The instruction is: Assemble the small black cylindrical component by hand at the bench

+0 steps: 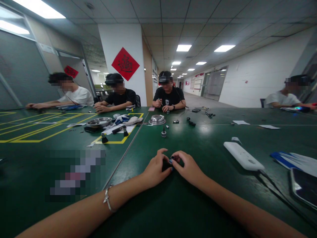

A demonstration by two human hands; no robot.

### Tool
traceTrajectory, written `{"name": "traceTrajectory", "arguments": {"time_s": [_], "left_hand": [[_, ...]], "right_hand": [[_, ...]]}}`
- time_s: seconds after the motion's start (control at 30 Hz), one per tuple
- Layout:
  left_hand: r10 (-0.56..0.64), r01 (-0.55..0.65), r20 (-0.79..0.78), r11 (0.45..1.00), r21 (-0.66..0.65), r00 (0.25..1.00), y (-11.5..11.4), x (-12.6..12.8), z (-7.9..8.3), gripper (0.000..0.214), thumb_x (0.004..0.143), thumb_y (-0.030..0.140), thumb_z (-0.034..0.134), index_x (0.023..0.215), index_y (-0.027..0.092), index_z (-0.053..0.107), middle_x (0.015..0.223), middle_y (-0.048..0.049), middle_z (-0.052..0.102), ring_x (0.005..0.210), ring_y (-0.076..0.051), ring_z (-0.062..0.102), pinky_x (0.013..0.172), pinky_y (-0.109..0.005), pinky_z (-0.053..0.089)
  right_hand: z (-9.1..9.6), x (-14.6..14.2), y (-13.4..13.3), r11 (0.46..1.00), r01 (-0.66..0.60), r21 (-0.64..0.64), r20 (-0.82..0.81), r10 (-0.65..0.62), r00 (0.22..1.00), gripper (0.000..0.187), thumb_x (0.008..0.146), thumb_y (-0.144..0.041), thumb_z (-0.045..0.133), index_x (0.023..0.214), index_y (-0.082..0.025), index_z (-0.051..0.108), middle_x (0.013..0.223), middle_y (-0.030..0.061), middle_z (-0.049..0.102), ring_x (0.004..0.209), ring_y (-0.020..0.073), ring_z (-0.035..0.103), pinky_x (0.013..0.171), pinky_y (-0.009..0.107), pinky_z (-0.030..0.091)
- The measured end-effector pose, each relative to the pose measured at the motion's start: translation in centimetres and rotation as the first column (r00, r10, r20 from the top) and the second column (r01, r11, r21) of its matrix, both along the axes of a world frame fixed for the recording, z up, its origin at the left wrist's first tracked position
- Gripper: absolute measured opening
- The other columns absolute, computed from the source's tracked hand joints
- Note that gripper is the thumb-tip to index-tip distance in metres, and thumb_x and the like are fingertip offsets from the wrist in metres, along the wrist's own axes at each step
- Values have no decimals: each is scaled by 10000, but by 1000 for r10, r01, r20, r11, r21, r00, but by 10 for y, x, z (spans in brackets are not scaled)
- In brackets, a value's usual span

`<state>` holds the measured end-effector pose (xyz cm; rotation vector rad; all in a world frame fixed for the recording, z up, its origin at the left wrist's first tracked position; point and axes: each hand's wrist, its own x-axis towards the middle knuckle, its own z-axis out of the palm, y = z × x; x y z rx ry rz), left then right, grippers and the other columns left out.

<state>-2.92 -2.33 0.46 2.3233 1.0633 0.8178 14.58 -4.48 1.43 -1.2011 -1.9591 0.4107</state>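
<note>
My left hand (155, 169) and my right hand (188, 168) rest close together on the green table (173, 205), fingertips meeting. Both are curled around a small dark part (171, 161) pinched between them; most of it is hidden by the fingers. A thin bracelet (108, 199) circles my left wrist. A small metal cylinder part (163, 133) stands on the table a little beyond my hands.
A white power strip (243, 156) with its cable lies to the right, near a phone (304, 186) and a blue-white glove (294, 160). Two metal bowls (157, 120) (99, 122), gloves and small tools lie farther off. Several seated people work across the table.
</note>
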Motion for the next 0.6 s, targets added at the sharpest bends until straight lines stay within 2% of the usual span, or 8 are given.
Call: {"name": "traceTrajectory", "arguments": {"time_s": [0.1,0.23,0.3,0.4,0.5,0.6], "left_hand": [[-3,3,13,1000,6,1000,1,0,-2,613,754,203,573,1258,163,226,1005,-72,602,960,-218,590,890,-406,437],[-7,7,4,1000,-3,1000,1,-1,-1,606,762,221,574,1264,167,239,1033,-87,595,975,-230,589,903,-426,429],[-12,12,6,1000,-6,1000,0,-1,0,588,775,234,561,1264,160,243,1024,-89,592,960,-226,593,889,-420,439],[-15,15,30,1000,-1,999,-1,0,1,587,772,227,564,1262,165,247,1008,-76,591,945,-214,596,880,-407,447],[-10,11,41,1000,-6,999,0,0,0,602,756,214,580,1258,178,250,1014,-67,593,964,-211,590,898,-405,439],[-4,4,30,1000,-8,1000,0,-1,-1,582,754,219,579,1244,183,265,1004,-63,592,965,-212,588,900,-407,438]], "right_hand": [[1,0,1,1000,14,1,36,-14,999,112,815,-245,554,897,-177,588,802,18,610,757,148,563,708,286,428],[-3,-2,2,997,42,-68,31,-40,999,163,815,-304,569,913,-175,549,751,6,578,697,142,543,656,275,419],[-6,-1,2,993,32,-113,-18,-34,999,272,803,-337,589,1009,-175,516,760,-1,556,688,138,536,633,266,419],[-7,2,3,989,-51,-141,-90,38,995,416,835,-360,551,1189,-177,433,806,3,537,720,137,536,655,266,434],[-3,6,1,987,-116,-109,-30,114,993,322,878,-333,481,1169,-195,496,868,25,538,791,148,536,732,289,436],[1,6,-2,988,-127,-86,37,131,991,265,850,-281,520,1100,-203,564,934,42,543,835,160,535,778,308,430]]}}
